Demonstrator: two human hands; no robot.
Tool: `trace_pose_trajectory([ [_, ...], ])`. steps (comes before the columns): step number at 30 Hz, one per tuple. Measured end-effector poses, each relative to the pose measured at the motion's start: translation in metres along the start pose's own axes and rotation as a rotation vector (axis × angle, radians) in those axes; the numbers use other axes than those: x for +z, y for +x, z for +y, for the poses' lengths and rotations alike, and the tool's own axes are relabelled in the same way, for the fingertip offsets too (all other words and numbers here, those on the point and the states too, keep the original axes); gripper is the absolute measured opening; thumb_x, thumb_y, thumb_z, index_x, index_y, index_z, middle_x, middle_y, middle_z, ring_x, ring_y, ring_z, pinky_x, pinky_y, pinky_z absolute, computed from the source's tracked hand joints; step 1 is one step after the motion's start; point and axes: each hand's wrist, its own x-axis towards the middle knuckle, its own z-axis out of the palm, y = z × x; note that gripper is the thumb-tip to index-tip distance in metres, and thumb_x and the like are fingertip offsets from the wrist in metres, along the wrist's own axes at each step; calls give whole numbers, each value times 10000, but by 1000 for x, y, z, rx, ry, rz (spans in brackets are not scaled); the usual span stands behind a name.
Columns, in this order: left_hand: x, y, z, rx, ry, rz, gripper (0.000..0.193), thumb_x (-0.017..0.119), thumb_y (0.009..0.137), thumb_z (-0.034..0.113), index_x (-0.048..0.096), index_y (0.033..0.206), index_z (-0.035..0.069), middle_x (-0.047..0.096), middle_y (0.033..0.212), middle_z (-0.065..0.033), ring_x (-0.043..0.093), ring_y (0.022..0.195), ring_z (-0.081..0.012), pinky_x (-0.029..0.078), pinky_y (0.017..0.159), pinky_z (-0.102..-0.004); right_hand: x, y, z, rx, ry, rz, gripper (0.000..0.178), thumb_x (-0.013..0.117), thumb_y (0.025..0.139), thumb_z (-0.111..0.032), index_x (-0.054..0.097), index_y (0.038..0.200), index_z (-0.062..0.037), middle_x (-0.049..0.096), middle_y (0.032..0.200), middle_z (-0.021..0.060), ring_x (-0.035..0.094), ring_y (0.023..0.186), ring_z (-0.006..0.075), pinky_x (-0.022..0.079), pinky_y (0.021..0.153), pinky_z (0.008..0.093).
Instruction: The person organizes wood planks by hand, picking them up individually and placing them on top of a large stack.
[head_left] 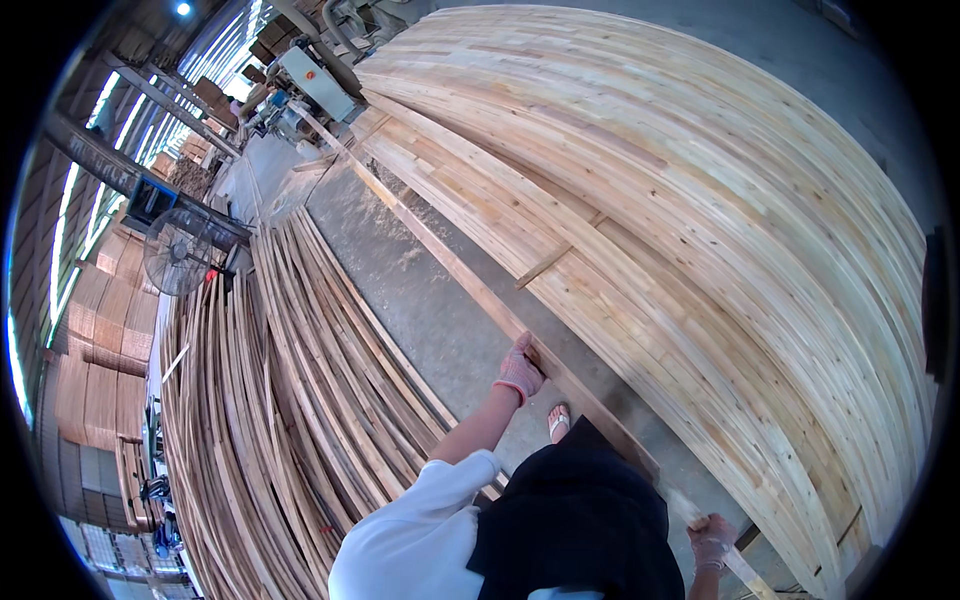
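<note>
On the right, a broad stack of pale timber boards (700, 180), knotty and streaked with honey and brown. To the left, a pile of narrow wooden strips (300, 370), darker and uneven in tone. Between the two, above the concrete floor (400, 280), the long plank (595, 405). Looks slender and straight-edged, light tan, rosier along the middle, paler toward the lower end. Stretches diagonally toward a pale control cabinet (318, 85) at upper left. Beyond the strips, a round caged fan (178, 252). Clamps the plank between thumb and fingers of the left hand (520, 368), in a pinkish glove. Grips likewise with the right hand (712, 540), gloved too, fingers closed round the wood near the lower end.
</note>
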Motion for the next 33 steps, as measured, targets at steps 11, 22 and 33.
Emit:
trace_pose_trajectory([
  [11, 13, -104, -105, -713, 391, -408, 431, 634, 853, 342, 577, 1156, 40, 635, 1110, -119, 572, 1070, -287, 423, 967, -441, -107, 5, -190, -519, 472, 52, 561, 705, 692, -504, 613, 1110, -140, 672, 970, 134, 630, 946, 317, 481, 821, 422],
  [22, 37, -64, 99, -14, 563, -271, 340, 599, 887, 302, 594, 1050, 3, 663, 992, -148, 667, 884, -262, 561, 771, -414, -122, -36, 16, -46, 193, 152, 489, 454, 873, -452, 665, 741, -31, 630, 743, 208, 606, 750, 397, 460, 715, 484],
  [33, 85, -7, 312, 427, -14, -164, 323, 596, 871, 309, 570, 1098, 81, 664, 995, -89, 665, 856, -246, 558, 783, -431, -170, -91, -26, 175, 516, 469, 560, 439, 916, -522, 637, 851, -2, 630, 814, 189, 589, 799, 337, 453, 751, 421],
])
